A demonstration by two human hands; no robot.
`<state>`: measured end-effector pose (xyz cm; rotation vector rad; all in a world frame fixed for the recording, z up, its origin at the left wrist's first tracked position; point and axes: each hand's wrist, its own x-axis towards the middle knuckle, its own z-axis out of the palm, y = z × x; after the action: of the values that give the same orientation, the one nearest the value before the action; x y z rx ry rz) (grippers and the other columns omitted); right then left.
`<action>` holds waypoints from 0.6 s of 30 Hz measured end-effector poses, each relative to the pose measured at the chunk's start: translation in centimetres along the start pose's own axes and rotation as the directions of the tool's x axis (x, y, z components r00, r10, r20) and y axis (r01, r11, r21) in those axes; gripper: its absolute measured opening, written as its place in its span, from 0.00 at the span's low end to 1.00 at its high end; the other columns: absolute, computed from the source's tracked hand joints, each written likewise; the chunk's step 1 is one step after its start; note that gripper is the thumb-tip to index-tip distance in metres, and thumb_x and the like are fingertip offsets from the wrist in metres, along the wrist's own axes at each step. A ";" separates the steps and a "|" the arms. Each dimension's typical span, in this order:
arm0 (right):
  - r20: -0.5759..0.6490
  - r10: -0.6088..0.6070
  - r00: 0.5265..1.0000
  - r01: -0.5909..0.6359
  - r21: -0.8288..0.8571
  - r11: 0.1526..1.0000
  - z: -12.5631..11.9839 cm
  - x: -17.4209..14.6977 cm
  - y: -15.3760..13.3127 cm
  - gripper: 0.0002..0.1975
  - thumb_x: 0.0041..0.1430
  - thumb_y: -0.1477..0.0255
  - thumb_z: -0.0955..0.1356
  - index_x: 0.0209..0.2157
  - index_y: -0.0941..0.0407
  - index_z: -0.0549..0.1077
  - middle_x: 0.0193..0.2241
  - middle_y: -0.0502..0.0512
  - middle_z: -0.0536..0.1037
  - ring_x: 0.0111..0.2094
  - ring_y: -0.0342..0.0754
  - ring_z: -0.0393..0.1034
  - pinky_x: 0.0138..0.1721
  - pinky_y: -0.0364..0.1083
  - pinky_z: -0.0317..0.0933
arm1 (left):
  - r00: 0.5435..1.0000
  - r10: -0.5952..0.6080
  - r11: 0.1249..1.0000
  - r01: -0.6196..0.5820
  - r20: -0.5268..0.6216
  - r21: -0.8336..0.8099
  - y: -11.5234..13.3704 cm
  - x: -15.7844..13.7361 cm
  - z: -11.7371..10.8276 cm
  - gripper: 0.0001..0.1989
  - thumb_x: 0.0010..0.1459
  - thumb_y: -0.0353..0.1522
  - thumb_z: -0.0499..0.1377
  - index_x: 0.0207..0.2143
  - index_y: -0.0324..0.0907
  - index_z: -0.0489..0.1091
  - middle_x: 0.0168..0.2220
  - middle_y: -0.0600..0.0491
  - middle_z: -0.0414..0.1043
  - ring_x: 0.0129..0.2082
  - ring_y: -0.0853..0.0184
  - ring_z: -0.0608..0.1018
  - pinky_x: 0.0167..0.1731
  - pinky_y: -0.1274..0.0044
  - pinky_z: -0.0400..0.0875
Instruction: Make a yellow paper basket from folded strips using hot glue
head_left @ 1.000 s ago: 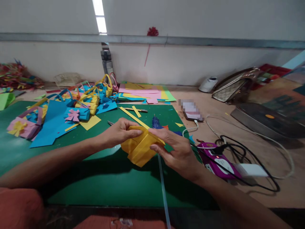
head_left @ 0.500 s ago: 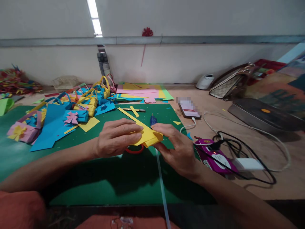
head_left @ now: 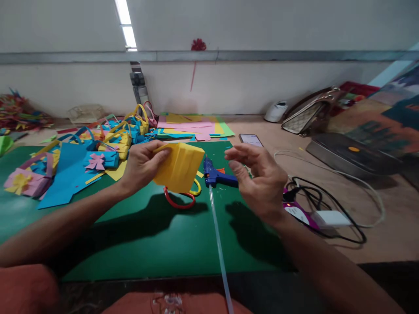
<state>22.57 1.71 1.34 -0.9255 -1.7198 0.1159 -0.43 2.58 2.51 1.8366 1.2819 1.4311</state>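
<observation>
Held up by its left side, a folded yellow paper box [head_left: 180, 168] is pinched between the thumb and fingers of my left hand [head_left: 143, 165]. To the right, my right hand [head_left: 258, 181] hovers with thumb and fingers apart and nothing between them. A blue glue gun [head_left: 218, 176] lies on the green mat [head_left: 131, 244] between the hands, its far end hidden behind my right hand. A long clear glue stick [head_left: 218, 246] runs from it toward me. Below the box, scissors with red and yellow handles [head_left: 179, 205] are partly covered.
Small paper baskets [head_left: 114, 144] crowd the left, beside a blue paper sheet [head_left: 62, 176]. Coloured sheets [head_left: 196, 124] lie at the back. On the right are a phone [head_left: 251, 139], a purple power strip [head_left: 299, 213], looping cables and a dark case [head_left: 353, 155].
My right hand has let go of the yellow paper and moved right. My left hand has turned the paper so a broad face shows. The glue gun and scissors are more exposed.
</observation>
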 end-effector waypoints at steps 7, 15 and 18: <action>0.359 0.153 0.921 0.055 -0.507 0.860 -0.2 1.8 1.4 0.11 0.59 0.73 0.62 0.42 0.58 0.70 0.35 0.57 0.77 0.38 0.49 0.72 0.38 0.47 0.63 | 0.883 -0.348 0.833 0.446 0.316 -0.328 -1.9 -1.2 0.3 0.15 0.50 0.43 0.59 0.29 0.39 0.68 0.24 0.55 0.68 0.22 0.72 0.71 0.22 0.82 0.64; 0.644 0.383 0.663 0.351 -0.718 0.601 0.4 -0.1 3.1 0.11 0.55 0.77 0.63 0.40 0.60 0.72 0.34 0.65 0.77 0.39 0.56 0.71 0.36 0.49 0.59 | 0.736 -0.317 0.792 0.552 0.599 -0.259 -0.8 -6.0 1.2 0.16 0.53 0.43 0.55 0.29 0.37 0.68 0.27 0.54 0.68 0.26 0.71 0.70 0.27 0.80 0.62; 0.660 0.389 0.642 0.339 -0.700 0.629 0.6 -0.3 3.8 0.14 0.54 0.80 0.62 0.42 0.59 0.70 0.34 0.63 0.78 0.36 0.54 0.72 0.34 0.48 0.59 | 0.707 -0.294 0.792 0.557 0.643 -0.249 -0.7 -6.0 1.5 0.16 0.54 0.42 0.55 0.26 0.37 0.67 0.26 0.54 0.68 0.26 0.71 0.69 0.27 0.80 0.62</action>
<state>24.06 4.37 -1.03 -1.7460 -2.6708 -0.3214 0.58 -2.09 -1.46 1.3676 0.9017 0.7179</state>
